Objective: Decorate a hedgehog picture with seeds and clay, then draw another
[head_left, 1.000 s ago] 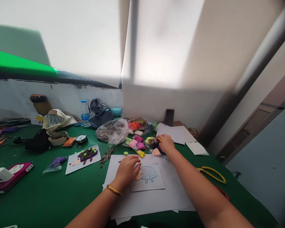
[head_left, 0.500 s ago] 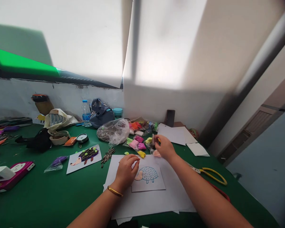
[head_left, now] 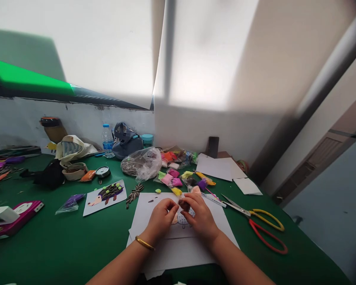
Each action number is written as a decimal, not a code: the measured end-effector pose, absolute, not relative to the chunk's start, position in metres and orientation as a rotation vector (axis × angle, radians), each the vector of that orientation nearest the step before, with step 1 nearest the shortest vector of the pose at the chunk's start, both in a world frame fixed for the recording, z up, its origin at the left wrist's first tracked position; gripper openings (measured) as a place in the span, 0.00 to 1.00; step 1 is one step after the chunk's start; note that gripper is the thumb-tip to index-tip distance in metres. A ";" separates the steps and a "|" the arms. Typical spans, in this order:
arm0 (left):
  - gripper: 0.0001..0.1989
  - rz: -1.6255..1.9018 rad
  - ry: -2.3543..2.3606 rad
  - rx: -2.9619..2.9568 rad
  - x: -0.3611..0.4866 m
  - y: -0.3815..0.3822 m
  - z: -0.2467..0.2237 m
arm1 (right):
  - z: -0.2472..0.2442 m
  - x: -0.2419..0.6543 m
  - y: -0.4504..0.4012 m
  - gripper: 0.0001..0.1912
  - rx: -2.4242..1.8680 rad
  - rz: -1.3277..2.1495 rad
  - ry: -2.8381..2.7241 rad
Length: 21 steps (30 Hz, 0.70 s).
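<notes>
My right hand (head_left: 202,217) is closed on a small packet of brown modelling clay (head_left: 184,205), held above the drawing. Close beside it, my left hand (head_left: 160,217) has its fingers pinched together; whether they grip the packet's edge I cannot tell. Beneath both hands lies a card with a hedgehog drawing (head_left: 187,217), its face filled with peach clay and partly hidden. The card rests on large white paper sheets (head_left: 178,253). Packets of coloured clay (head_left: 167,179) lie just beyond the paper, and a finished-looking hedgehog picture (head_left: 106,194) is off to the left.
Scissors (head_left: 250,213) lie spread at the right, near a white pen (head_left: 214,200). Sunflower seeds (head_left: 134,194) sit beyond the paper's left corner, with a clear plastic bag (head_left: 145,164) behind. A magenta device (head_left: 23,215) and a purple clay packet (head_left: 72,204) are on the left.
My right hand has come back from the clay packets with brown clay and now meets my left hand over the drawing. The scissors and pen are uncovered.
</notes>
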State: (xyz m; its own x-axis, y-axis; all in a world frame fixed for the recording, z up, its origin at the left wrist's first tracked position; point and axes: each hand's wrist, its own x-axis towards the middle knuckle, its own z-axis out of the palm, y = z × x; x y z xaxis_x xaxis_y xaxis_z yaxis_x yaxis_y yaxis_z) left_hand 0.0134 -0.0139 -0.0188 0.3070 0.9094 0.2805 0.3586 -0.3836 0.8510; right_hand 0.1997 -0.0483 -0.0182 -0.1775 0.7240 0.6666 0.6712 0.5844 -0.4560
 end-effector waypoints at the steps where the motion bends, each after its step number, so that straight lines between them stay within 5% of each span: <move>1: 0.12 1.016 1.137 1.882 0.013 -0.014 -0.019 | -0.019 0.199 -0.048 0.19 -1.109 0.094 -1.885; 14: 0.23 0.978 0.826 1.633 0.015 -0.021 -0.007 | -0.008 0.197 -0.056 0.11 -1.006 0.167 -1.912; 21: 0.13 1.035 0.981 1.852 0.014 -0.022 -0.013 | -0.010 0.197 -0.054 0.15 -0.980 0.018 -1.950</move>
